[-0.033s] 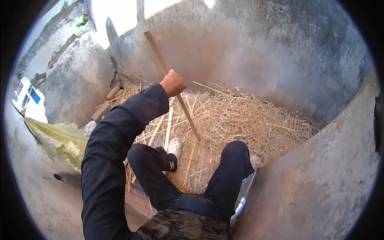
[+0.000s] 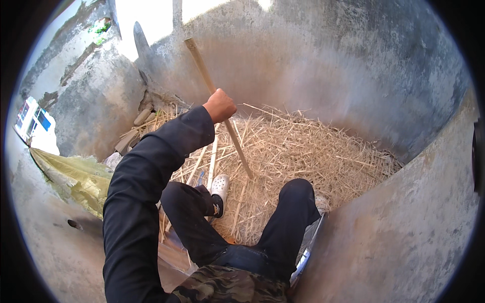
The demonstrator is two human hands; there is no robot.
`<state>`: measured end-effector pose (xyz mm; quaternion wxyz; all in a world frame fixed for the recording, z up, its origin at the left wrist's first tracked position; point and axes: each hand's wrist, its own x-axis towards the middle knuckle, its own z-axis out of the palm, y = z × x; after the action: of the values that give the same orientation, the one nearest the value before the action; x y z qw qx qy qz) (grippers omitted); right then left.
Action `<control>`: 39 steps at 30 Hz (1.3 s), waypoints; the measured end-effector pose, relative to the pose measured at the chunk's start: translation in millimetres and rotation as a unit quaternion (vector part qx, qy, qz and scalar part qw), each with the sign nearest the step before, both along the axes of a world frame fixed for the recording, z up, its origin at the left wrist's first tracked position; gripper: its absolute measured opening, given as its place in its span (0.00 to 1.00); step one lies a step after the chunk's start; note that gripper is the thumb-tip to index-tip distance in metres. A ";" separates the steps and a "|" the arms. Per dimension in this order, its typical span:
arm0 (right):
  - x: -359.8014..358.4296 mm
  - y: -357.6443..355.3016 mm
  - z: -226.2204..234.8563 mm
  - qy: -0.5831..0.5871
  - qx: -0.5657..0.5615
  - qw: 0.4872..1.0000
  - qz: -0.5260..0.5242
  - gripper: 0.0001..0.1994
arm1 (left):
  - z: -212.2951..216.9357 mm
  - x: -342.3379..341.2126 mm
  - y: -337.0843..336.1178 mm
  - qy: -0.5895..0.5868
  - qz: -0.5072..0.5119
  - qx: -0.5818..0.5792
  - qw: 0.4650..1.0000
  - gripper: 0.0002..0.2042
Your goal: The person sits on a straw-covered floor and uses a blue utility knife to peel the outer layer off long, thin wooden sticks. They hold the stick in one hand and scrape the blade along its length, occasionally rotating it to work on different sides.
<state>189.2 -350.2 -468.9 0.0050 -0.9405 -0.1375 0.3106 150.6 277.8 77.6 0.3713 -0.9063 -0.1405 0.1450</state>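
Note:
My left hand [image 2: 220, 106] is closed in a fist around a long wooden stick [image 2: 237, 141]. The stick slants, its thick upper end rising to the left above the fist. Its lower end reaches down into a heap of dry straw [image 2: 303, 151], where the tip meets the stalks. My left arm, in a dark sleeve [image 2: 144, 182], stretches forward from the lower left. My right hand does not appear.
Grey plastered walls [image 2: 313, 55] enclose the straw. My foot in a white clog [image 2: 220, 186] rests beside pale split canes [image 2: 212, 161]. A yellowish cloth sack [image 2: 76, 177] hangs at the left. Flat wood pieces [image 2: 127, 141] lie in the far left corner.
My left hand and the upper part of the stick have shifted very slightly to the right. The straw looks the same.

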 end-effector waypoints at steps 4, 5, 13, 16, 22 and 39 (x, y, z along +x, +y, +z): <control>2.4 3.6 -2.2 0.000 -0.003 1.000 0.005 0.22 | -5.1 9.6 -0.3 -0.016 -0.035 0.023 0.999 0.06; 2.5 2.3 -2.2 0.000 -0.005 1.000 0.005 0.22 | -3.5 12.2 -2.3 -0.012 -0.035 0.022 0.999 0.06; 0.0 8.1 -7.8 0.002 -0.007 1.000 0.013 0.21 | -17.1 13.1 0.6 -0.037 -0.054 0.019 0.998 0.06; -4.7 1.3 -10.1 0.002 -0.004 1.000 0.013 0.21 | -23.9 12.9 7.4 -0.071 -0.076 0.015 0.995 0.06; -39.5 -48.0 -21.8 0.014 0.014 1.000 0.010 0.21 | -15.9 10.0 15.6 -0.056 -0.054 -0.016 0.997 0.05; -79.9 -75.0 24.0 0.011 0.009 0.992 -0.126 0.17 | -23.8 3.8 1.1 -0.049 -0.058 0.007 0.997 0.06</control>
<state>109.3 -425.3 -445.0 0.0538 -0.9468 -0.0206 0.3166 154.5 278.9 53.8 0.3781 -0.9164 -0.1063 0.0777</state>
